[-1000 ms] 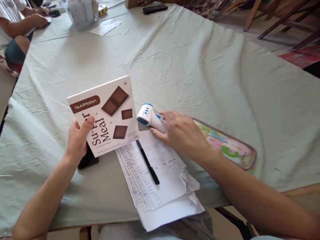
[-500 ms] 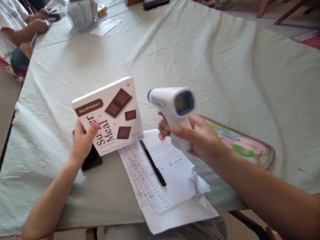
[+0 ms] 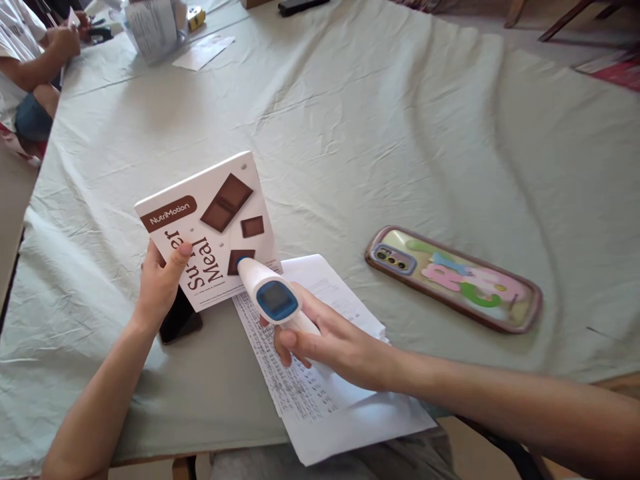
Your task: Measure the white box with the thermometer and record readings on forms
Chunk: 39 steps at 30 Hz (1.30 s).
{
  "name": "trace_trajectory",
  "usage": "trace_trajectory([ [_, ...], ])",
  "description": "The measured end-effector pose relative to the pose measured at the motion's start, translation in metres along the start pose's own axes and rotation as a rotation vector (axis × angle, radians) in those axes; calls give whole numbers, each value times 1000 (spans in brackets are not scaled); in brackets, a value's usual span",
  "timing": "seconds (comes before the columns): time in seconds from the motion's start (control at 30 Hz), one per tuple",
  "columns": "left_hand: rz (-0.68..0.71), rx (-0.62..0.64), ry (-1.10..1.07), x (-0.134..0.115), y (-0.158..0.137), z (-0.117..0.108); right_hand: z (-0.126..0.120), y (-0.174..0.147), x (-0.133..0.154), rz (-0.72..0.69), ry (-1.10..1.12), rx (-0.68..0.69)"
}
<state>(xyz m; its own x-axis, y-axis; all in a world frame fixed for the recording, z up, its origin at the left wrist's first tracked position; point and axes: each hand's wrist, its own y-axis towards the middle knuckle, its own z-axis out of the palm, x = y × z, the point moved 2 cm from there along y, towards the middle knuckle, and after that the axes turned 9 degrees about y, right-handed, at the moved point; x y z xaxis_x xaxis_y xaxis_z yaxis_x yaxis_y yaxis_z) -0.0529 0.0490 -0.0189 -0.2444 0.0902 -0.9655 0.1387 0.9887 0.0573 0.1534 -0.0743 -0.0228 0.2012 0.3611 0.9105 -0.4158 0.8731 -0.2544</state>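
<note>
My left hand (image 3: 163, 277) grips a white box (image 3: 235, 207) by its lower left corner, thumb on the front. The box reads "NutriMotion" and "Super Meal" and shows brown chocolate pieces. Wrapped round the handle of a white and blue infrared thermometer (image 3: 257, 277) is my right hand (image 3: 325, 333). The thermometer's nose overlaps the box's lower right part in view; whether they touch I cannot tell. Its small display faces me and looks dark. Beneath my right hand lie sheets of handwritten paper (image 3: 370, 423).
A phone in a colourful case (image 3: 465, 280) lies to the right. A dark phone (image 3: 180, 320) is partly under the box. At the far left are a clear plastic tub (image 3: 153, 30), a paper slip (image 3: 204, 53), a yellow tape measure (image 3: 196, 18) and a seated person (image 3: 30, 73).
My right hand has brought the thermometer left and down, close to the box. It now covers the black pen on the papers, and the colourful phone case is fully uncovered.
</note>
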Motion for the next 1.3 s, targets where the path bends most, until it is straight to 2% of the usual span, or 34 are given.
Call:
trace_trajectory([
  [0.83, 25, 10, 3, -2, 1, 1, 4, 0, 2, 51, 61, 4],
  [1.3, 15, -6, 22, 2, 2, -2, 0, 2, -8, -5, 57, -4],
])
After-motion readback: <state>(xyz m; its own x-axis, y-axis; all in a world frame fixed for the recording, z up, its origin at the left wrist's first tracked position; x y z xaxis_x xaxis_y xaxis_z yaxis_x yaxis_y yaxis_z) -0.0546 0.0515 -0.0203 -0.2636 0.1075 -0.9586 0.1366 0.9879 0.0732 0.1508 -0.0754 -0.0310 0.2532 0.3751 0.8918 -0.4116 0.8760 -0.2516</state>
